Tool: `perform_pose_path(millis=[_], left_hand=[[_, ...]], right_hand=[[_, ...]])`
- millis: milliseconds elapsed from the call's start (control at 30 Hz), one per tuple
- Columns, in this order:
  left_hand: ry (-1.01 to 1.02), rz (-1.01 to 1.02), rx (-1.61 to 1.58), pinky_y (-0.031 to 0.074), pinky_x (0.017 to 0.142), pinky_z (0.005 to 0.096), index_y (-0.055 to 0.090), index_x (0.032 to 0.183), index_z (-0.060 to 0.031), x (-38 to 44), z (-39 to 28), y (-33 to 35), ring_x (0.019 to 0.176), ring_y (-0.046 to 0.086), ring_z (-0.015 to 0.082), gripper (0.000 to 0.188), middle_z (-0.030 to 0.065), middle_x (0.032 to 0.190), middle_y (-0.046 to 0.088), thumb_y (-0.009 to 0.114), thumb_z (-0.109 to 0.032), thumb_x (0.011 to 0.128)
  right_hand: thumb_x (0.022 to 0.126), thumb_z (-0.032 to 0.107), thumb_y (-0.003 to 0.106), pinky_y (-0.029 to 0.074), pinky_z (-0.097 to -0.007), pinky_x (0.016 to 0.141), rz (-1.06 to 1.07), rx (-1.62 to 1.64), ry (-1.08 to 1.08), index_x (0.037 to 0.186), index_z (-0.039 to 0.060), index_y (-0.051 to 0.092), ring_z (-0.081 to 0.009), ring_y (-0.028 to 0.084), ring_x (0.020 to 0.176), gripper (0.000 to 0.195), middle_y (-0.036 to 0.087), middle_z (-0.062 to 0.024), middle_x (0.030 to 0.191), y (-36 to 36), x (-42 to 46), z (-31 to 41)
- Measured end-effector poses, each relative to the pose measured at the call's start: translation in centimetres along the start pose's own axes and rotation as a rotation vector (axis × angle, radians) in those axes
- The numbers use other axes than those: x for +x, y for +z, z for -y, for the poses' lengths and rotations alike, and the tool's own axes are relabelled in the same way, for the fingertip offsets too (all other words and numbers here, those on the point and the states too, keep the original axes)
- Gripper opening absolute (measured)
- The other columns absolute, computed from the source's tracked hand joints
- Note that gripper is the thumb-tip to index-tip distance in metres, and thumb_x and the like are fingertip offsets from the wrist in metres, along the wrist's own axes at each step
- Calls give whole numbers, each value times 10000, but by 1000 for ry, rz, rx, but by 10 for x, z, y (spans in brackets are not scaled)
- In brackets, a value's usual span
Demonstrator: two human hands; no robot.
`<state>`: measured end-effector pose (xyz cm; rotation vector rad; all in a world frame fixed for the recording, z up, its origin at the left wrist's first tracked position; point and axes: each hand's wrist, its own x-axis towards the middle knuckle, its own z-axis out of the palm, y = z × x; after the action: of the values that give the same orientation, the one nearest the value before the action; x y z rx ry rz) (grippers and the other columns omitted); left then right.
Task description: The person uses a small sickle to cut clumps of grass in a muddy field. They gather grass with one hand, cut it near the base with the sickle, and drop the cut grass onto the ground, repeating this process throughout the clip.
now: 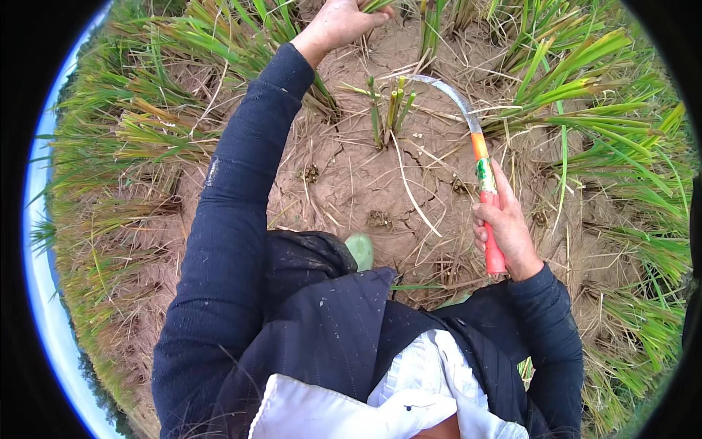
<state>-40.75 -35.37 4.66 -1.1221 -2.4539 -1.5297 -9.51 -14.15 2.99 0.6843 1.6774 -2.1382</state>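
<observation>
In my right hand (507,225) is the red handle of a sickle (485,175), its curved metal blade arching up and to the left. The blade's tip lies close to a short clump of cut stalks (392,112) standing in the soil. My left hand (346,22) reaches to the top of the view, its fingers closed around green stalks (378,4). Most of that bunch is cut off by the frame's upper edge.
Cracked brown mud (340,186) with loose straw lies before me. Low stubble (379,219) pokes from it. Leafy rice-like plants (592,93) stand on the right, more plants (137,137) on the left. A pale green boot (360,251) shows beneath me.
</observation>
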Motion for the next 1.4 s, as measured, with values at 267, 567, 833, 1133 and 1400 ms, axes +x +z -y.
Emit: perform_pose_path(millis=[267,567,833,1133,1400], left_hand=[[-263,78,-307,266,373,203,601,842,-39,-22,-163,-17,409,360,35,130,-42,540,441,615,-164,875],[-473,499,540,470,783,340,609,1112,-15,-104,-11,-21,839,591,199,642,135,876,632,808,-412,648],[-204,318,279,439,903,374,538,1206,-1,-89,10,99,1065,537,293,899,184,1088,537,858,-499,529],[-392,136,-4,505,659,382,624,788,40,-84,28,128,665,627,273,416,157,675,628,739,-353,717],[-722,-175,-289,397,377,248,590,789,37,-95,87,19,405,503,103,310,73,569,577,708,-248,761]], right_hand=[[804,-4,512,414,-232,418,-32,28,-13,1485,179,102,-91,448,482,815,459,-13,683,-12,-9,2],[802,-21,520,422,-244,426,95,91,85,1484,191,115,-88,466,499,822,449,-9,805,1,2,-12],[785,-40,501,408,-243,408,143,-23,147,1487,229,109,-76,447,489,847,435,10,738,26,13,-17],[774,-39,475,404,-264,415,157,-24,301,1492,201,58,-96,442,477,864,459,-1,668,28,5,-13],[765,-65,442,390,-220,382,-91,73,342,1490,228,55,-84,433,432,873,451,-9,630,-20,-83,12]])
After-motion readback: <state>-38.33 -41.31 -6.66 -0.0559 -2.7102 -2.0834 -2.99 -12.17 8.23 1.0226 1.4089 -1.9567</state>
